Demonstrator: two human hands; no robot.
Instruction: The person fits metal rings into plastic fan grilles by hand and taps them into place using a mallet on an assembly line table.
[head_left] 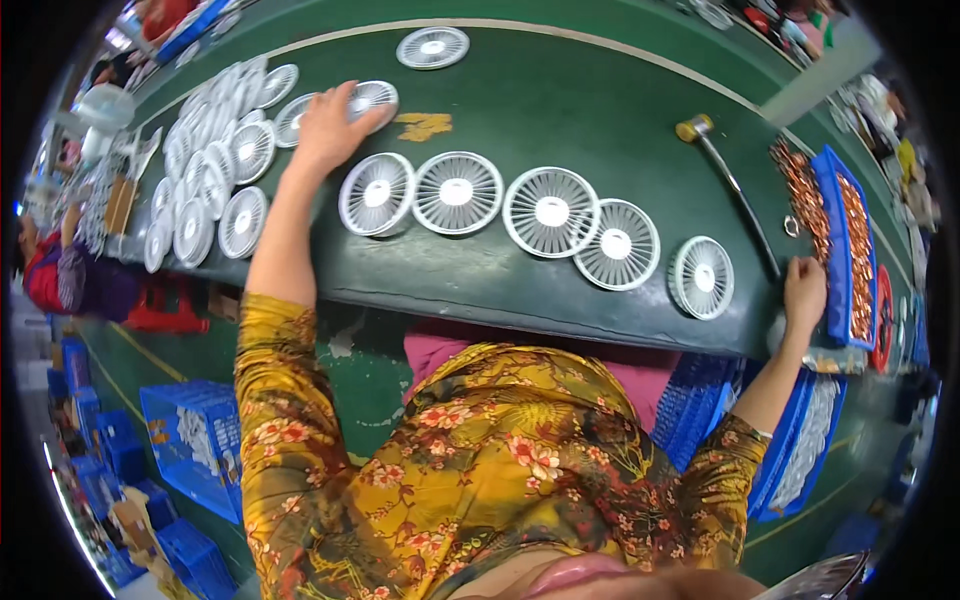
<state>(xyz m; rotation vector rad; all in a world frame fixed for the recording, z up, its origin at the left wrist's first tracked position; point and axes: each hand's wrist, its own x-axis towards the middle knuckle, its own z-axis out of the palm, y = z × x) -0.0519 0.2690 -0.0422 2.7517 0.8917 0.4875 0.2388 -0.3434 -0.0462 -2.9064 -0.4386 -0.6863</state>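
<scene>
My left hand (332, 128) reaches over the far left of the bench, its thumb and fingers around a round white fan grille (374, 96). Another grille (291, 120) lies partly under that hand. In front of me several grilles form a loose row, among them an overlapping pair, with one grille (550, 211) resting on the edge of its neighbour (616, 244). At the right, my right hand (805, 290) is closed beside the handle end of a yellow-headed hammer (740, 190). What its fingers hold, if anything, is hidden.
A heap of white grilles (205, 165) covers the left of the green bench (480, 290). Loose copper-coloured parts (803, 195) lie beside a blue tray (829, 190) of similar pieces. One grille (433, 47) sits far back. Blue crates (190, 430) stand below.
</scene>
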